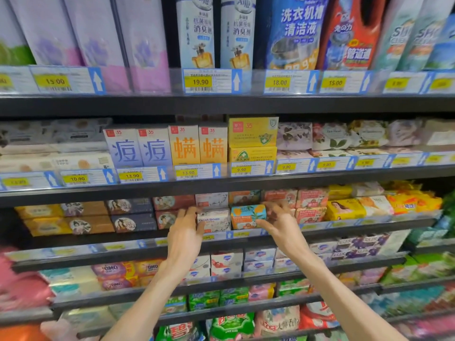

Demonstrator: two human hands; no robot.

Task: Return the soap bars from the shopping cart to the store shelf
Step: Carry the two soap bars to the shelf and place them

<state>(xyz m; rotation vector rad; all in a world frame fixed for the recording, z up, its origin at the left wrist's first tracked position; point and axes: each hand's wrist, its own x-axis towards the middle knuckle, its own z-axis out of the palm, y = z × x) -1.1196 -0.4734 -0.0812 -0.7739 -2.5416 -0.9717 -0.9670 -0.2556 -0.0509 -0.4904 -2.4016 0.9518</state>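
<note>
Two boxed goat soap bars sit side by side at the front of the third shelf (344, 228): a white one (215, 220) and a blue-and-orange one (247, 216). My left hand (184, 231) has its fingers around the left end of the white bar. My right hand (278, 221) holds the right end of the blue-and-orange bar, thumb below and fingers over its top edge. Both bars rest on the shelf between my hands. The shopping cart is out of view.
More soap boxes are stacked behind and on both sides: dark and tan ones (133, 222) left, red and yellow packs (344, 209) right. Price-tag strips run along each shelf edge. Shelves above hold soap boxes (184, 146) and detergent bags; shelves below hold more soap.
</note>
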